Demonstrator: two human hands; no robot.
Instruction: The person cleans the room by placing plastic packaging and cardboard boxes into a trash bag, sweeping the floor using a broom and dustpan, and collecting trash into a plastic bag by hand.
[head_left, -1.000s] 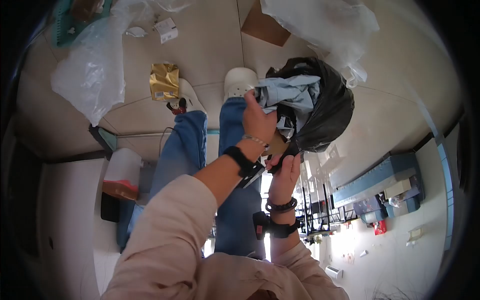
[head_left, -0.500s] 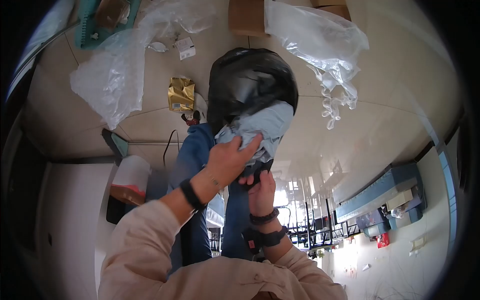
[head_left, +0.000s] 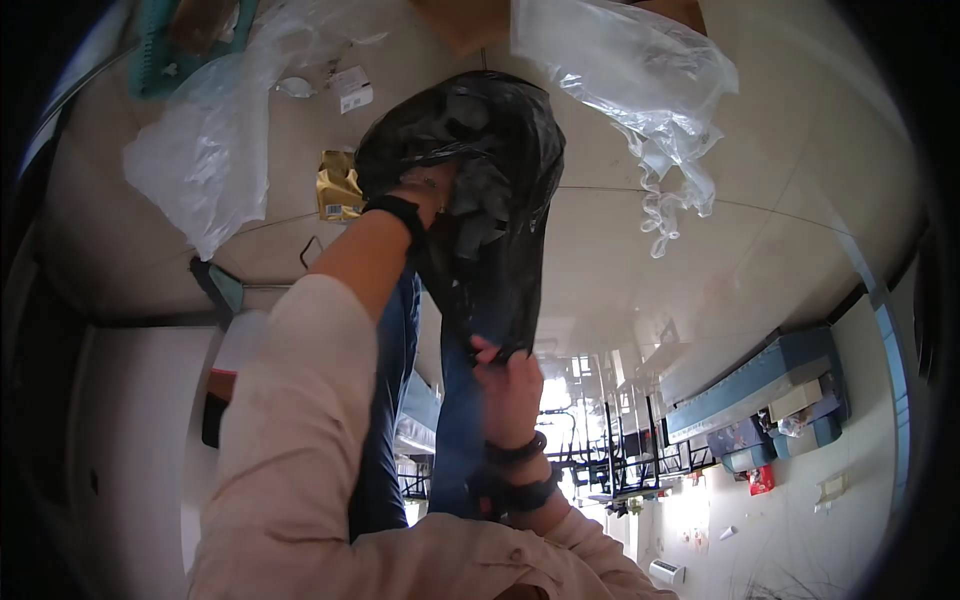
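A black plastic bag (head_left: 535,170) hangs open in front of my legs, with crumpled grey material (head_left: 482,205) showing inside. My left hand (head_left: 436,188) reaches into the bag's mouth beside this material; its fingers are hidden by the bag. Lower down, my right hand (head_left: 508,385), somewhat blurred, is closed on the bag's near edge.
Clear plastic wrapping (head_left: 640,75) lies on the floor at upper right, and another clear sheet (head_left: 205,160) at left. A gold packet (head_left: 338,188), a white label (head_left: 351,89), a teal basket (head_left: 152,60) and a cardboard box (head_left: 462,22) are around the bag.
The bag first swung left in front of my legs, then rose slightly. My left hand and the grey material went from the bag's opening to deeper inside. My right hand still grips the edge.
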